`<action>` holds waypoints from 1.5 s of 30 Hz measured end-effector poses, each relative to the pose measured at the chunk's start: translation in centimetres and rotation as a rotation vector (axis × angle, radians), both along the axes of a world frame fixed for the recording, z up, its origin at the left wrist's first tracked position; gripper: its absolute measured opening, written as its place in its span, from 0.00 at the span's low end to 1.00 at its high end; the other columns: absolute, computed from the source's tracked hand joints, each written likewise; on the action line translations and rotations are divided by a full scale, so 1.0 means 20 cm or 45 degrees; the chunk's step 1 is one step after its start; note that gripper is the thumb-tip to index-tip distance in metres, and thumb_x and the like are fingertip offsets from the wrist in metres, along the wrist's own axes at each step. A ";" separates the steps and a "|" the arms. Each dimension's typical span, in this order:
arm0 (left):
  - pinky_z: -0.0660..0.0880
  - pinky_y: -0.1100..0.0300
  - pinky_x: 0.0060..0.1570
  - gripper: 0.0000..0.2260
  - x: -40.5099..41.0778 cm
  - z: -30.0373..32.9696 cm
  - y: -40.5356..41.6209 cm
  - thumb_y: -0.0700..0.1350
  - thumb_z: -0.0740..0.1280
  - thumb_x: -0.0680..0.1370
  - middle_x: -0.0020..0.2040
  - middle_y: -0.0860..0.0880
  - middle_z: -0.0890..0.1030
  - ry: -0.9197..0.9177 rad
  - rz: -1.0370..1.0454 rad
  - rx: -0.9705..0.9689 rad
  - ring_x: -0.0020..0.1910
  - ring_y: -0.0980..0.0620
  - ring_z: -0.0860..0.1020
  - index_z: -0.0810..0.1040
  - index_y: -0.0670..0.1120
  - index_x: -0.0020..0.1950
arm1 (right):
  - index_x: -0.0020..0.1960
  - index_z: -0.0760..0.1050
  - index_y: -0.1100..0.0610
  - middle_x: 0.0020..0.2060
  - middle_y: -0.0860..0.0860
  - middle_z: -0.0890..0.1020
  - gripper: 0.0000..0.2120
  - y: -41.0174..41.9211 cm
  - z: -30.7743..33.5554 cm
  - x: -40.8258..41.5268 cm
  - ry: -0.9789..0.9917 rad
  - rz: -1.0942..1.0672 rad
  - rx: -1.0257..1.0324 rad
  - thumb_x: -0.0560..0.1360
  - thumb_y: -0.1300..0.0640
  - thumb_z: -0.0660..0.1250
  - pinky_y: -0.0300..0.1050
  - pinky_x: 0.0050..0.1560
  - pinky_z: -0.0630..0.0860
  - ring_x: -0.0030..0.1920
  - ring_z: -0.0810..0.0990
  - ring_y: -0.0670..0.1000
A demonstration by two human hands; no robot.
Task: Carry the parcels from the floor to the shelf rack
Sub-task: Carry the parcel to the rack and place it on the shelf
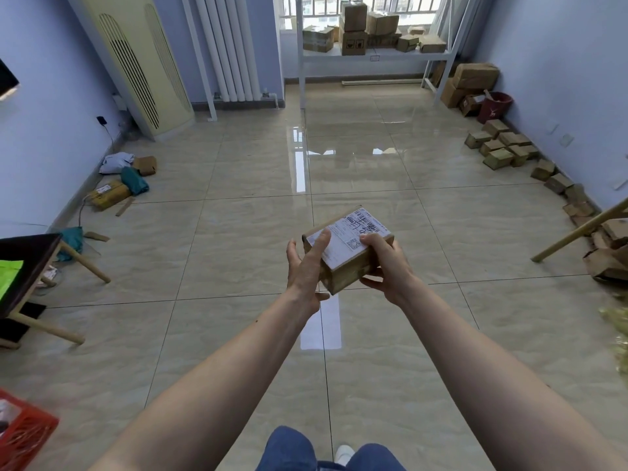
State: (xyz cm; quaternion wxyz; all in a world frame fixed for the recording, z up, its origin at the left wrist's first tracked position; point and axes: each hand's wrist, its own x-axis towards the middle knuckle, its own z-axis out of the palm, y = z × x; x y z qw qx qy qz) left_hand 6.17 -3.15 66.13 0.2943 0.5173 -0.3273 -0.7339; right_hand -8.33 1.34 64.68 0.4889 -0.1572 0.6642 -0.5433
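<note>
A small brown cardboard parcel (350, 251) with a white shipping label on top is held in front of me, above the tiled floor. My left hand (306, 266) grips its left side, thumb lying across the label. My right hand (385, 263) holds its right end, fingers underneath. The white metal shelf rack (373, 57) stands at the far wall under the window, with several cardboard boxes (353, 28) on its shelf. More small parcels (503, 147) lie in a row on the floor along the right wall.
Larger boxes (472, 79) and a red bucket (494, 107) sit in the far right corner. Bags and a yellow parcel (108, 195) lie by the left wall. A dark table (30, 266) with wooden legs stands at left, a red crate (23, 436) at bottom left.
</note>
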 end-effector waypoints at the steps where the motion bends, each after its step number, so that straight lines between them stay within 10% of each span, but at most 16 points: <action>1: 0.75 0.39 0.56 0.42 0.00 0.00 -0.01 0.60 0.71 0.72 0.67 0.46 0.75 -0.024 -0.030 -0.011 0.59 0.44 0.77 0.49 0.64 0.79 | 0.66 0.69 0.51 0.57 0.54 0.80 0.29 0.00 0.01 -0.02 0.010 0.031 -0.002 0.67 0.45 0.71 0.52 0.45 0.79 0.52 0.80 0.55; 7: 0.82 0.47 0.44 0.35 0.01 0.03 -0.05 0.55 0.71 0.67 0.56 0.46 0.81 -0.058 -0.123 -0.042 0.54 0.45 0.80 0.67 0.52 0.73 | 0.67 0.69 0.51 0.50 0.52 0.79 0.32 -0.01 0.06 -0.07 0.078 0.216 0.022 0.64 0.43 0.69 0.50 0.47 0.76 0.46 0.79 0.53; 14: 0.82 0.46 0.44 0.28 -0.04 0.03 -0.04 0.50 0.69 0.75 0.56 0.45 0.80 0.020 0.058 -0.067 0.52 0.46 0.81 0.63 0.56 0.73 | 0.75 0.56 0.49 0.57 0.51 0.80 0.44 -0.01 0.05 -0.01 0.045 0.130 -0.043 0.67 0.38 0.73 0.66 0.64 0.75 0.57 0.81 0.55; 25: 0.68 0.59 0.37 0.17 -0.08 0.08 -0.04 0.52 0.67 0.78 0.55 0.49 0.82 -0.078 -0.023 -0.221 0.45 0.55 0.79 0.74 0.53 0.66 | 0.67 0.69 0.57 0.50 0.53 0.84 0.22 -0.09 0.06 0.03 0.052 -0.024 -0.138 0.76 0.52 0.69 0.55 0.50 0.82 0.48 0.84 0.52; 30: 0.78 0.59 0.45 0.18 -0.06 0.07 -0.13 0.51 0.66 0.78 0.57 0.46 0.83 -0.089 -0.057 -0.341 0.48 0.52 0.83 0.74 0.52 0.67 | 0.65 0.75 0.61 0.52 0.55 0.85 0.19 -0.18 0.08 0.02 0.068 -0.026 -0.215 0.77 0.54 0.69 0.48 0.47 0.82 0.47 0.85 0.52; 45: 0.75 0.63 0.35 0.19 -0.21 0.12 -0.64 0.48 0.70 0.77 0.51 0.50 0.84 -0.074 -0.096 -0.382 0.43 0.55 0.83 0.74 0.52 0.67 | 0.62 0.75 0.61 0.54 0.58 0.85 0.16 -0.65 0.12 -0.15 0.152 -0.089 -0.248 0.77 0.56 0.70 0.59 0.58 0.81 0.55 0.85 0.58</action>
